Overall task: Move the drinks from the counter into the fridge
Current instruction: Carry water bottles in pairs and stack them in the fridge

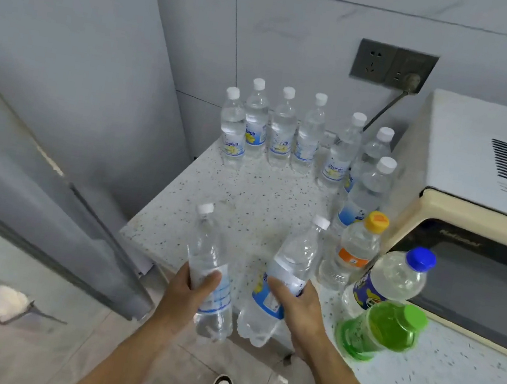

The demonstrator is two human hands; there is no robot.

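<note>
Below the camera, off the front edge of the speckled desk (244, 197), the person holds two clear water bottles. Left hand (187, 293) is wrapped round the lower body of one water bottle (209, 270), thumb across its label, cap pointing away. Right hand (297, 310) grips a second water bottle (284, 282) at its blue label, tilted with the cap leaning right. Both bottles are lifted clear of the desk, over the floor.

Remaining on the desk: a row of white-capped water bottles (282, 130) along the back wall, curving forward on the right beside the microwave (481, 199). Nearer the front right stand an orange-capped bottle (355, 249), a blue-capped bottle (387, 277) and a green bottle (379, 329), close together.

Grey fridge (62, 97) stands just left of the desk; its door (33, 178) appears swung open toward the person. Interior not in view.

Judgement: step in hand is the carry of one pair, early in the task, since most drinks are on the desk. Next move calls for a turn left round the door edge and setting both bottles upright on a shelf or door rack, one hand at a time. Risk: the tilted right bottle clipping the door.
</note>
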